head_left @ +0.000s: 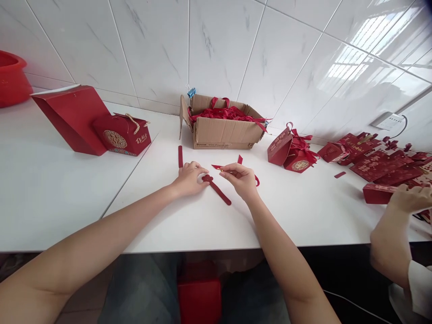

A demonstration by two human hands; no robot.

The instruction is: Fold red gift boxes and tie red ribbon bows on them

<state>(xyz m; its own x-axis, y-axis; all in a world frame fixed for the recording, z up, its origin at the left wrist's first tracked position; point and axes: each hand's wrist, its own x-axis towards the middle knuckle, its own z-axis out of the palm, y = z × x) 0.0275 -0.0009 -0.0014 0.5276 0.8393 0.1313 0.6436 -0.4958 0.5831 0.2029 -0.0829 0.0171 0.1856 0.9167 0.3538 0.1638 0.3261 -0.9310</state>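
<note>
My left hand point(191, 180) rests on the white table, its thumb and index finger closed around the flower-shaped end of a dark red strip point(221, 193). The strip's narrow rounded tail lies slanted on the tabletop towards my right side. Just above and to the right, my right hand point(241, 177) pinches a red ribbon point(216, 167), whose pointed tip sticks out to the left. A loop and another end of red ribbon show behind the right hand; the palm hides the middle part. Beyond my left fingers lies another dark red strip point(180, 156), partly covered by the hand.
An open cardboard box point(224, 133) of red ribbons stands against the tiled wall. Red gift boxes stand at left point(126, 137) and right point(292, 150). More red boxes point(378, 162) crowd the far right, beside another person's hand point(410, 198). A red tub point(13, 81) sits far left.
</note>
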